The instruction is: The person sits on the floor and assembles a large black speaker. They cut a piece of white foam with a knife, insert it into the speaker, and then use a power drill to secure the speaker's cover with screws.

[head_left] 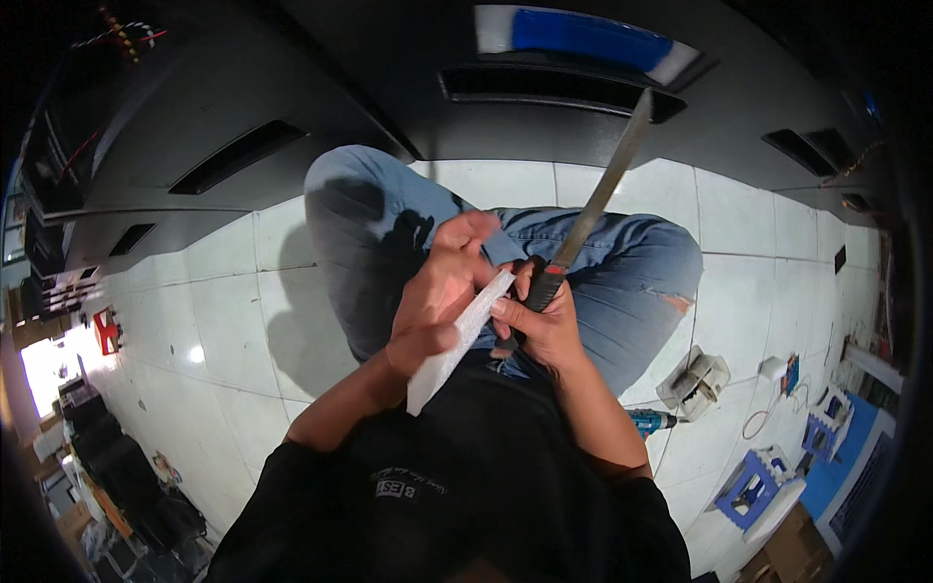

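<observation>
My right hand grips the black handle of a long knife. The narrow metal blade slants up and to the right, with a red band where it meets the handle. A white strip, seemingly foam, lies slantwise between my hands, and my right thumb rests at its upper end. My left hand is beside the strip, fingers and thumb apart and somewhat blurred. Whether it touches the strip is hard to see. Both hands are over my crossed legs in blue jeans.
Black cabinets with recessed slots stand close ahead. On the white tiled floor to my right are a teal power drill, a grey open box and a blue-and-white stool. A red object sits far left.
</observation>
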Motion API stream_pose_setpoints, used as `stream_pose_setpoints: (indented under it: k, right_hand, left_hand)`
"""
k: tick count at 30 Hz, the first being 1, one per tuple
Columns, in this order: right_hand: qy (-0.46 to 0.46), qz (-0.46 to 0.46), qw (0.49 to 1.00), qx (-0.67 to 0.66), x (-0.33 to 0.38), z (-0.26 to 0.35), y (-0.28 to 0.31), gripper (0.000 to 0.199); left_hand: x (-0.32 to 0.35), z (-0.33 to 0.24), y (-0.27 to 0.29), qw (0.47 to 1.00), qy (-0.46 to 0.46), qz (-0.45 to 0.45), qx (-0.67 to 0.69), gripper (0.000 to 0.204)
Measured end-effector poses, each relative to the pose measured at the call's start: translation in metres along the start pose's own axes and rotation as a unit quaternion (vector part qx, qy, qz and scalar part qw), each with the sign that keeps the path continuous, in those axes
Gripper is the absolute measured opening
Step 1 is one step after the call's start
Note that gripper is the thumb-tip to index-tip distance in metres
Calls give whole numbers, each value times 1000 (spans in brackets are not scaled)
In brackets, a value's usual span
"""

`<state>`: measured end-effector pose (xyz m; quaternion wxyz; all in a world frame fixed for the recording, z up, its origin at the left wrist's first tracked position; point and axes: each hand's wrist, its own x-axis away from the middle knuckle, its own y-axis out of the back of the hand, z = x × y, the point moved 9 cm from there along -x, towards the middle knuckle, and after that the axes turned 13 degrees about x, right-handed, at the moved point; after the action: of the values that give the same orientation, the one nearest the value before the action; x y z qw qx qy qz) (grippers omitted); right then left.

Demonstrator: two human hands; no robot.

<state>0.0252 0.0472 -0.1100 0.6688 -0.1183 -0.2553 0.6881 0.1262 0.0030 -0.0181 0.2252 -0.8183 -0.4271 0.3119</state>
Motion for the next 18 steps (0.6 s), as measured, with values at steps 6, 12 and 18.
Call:
stream_pose_setpoints:
  k: [6,12,18]
  right_hand:
    - [66,-6,994,90,-13,42,14,29]
    - [44,-98,956,272,-10,32,28,20]
    - [-5,-45,960,276,17,11,15,35]
  left_hand:
    - [36,53,10,936,336,-107,-12,111]
    - [29,48,32,943,271,-177,-73,107]
    - [22,38,43,963,194,-158,-100,94]
